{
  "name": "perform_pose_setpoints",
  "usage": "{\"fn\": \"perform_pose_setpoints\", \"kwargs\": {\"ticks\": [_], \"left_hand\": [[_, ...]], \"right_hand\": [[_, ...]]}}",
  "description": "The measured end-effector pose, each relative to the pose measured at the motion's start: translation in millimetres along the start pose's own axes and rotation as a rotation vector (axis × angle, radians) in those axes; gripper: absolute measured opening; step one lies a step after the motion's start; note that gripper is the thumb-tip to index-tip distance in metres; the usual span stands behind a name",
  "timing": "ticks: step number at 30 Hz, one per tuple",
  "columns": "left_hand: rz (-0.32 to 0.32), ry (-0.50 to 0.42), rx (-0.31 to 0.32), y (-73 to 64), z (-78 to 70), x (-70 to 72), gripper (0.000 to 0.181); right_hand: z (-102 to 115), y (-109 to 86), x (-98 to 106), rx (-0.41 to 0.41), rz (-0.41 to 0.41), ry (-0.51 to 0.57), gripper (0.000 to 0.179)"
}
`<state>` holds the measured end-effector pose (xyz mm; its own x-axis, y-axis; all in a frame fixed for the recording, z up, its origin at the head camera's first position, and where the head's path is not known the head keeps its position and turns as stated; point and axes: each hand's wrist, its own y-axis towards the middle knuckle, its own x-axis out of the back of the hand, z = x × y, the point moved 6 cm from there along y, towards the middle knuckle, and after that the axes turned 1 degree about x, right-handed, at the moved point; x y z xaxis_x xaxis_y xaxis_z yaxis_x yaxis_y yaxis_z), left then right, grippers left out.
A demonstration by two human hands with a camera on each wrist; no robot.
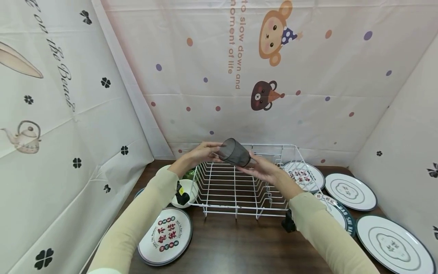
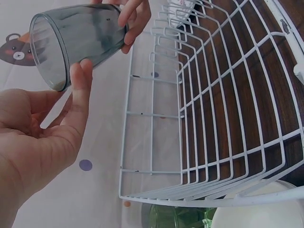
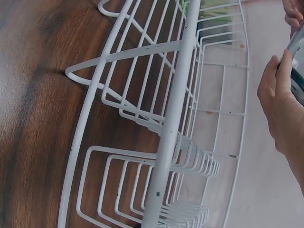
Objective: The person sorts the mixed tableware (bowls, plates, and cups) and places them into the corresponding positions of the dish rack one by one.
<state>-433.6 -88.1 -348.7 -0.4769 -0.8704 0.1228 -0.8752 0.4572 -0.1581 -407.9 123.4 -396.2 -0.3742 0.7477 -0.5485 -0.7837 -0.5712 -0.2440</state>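
Observation:
A grey see-through tumbler (image 1: 234, 153) is held tilted over the back part of a white wire dish rack (image 1: 236, 207). My left hand (image 1: 205, 151) pinches it at the rim end; in the left wrist view the thumb and fingertips of that hand (image 2: 47, 128) meet the rim. At the base end, my right hand (image 1: 261, 167) grips the tumbler with curled fingers. Only a sliver of the tumbler (image 3: 298, 59) shows at the edge of the right wrist view, beside the right hand (image 3: 287, 114).
Left of the rack stand a white bowl (image 1: 189, 187) and something green (image 1: 189, 174), partly hidden by the left arm. Plates with red print (image 1: 165, 236) lie at front left. More plates (image 1: 350, 191) lie to the right. Printed cloth (image 1: 205, 49) hangs behind.

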Motion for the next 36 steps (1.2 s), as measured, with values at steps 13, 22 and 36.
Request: {"fn": "perform_pose_setpoints", "kwargs": {"ticks": [13,22,36], "left_hand": [[-0.597,0.640,-0.083,-24.9,20.3,43.7,0.039],[-0.702,1.010,-0.062,-38.8,62.1,32.7,0.034],[-0.749,1.114,-0.050,-54.2,95.1,7.7,0.026]], "right_hand": [[20,1.6,18,0.125,-0.148,-0.092,0.065],[52,10.7,11,0.309,-0.309,-0.529,0.064],[77,42.2,-40,0.711,-0.502,-1.473,0.049]]}}
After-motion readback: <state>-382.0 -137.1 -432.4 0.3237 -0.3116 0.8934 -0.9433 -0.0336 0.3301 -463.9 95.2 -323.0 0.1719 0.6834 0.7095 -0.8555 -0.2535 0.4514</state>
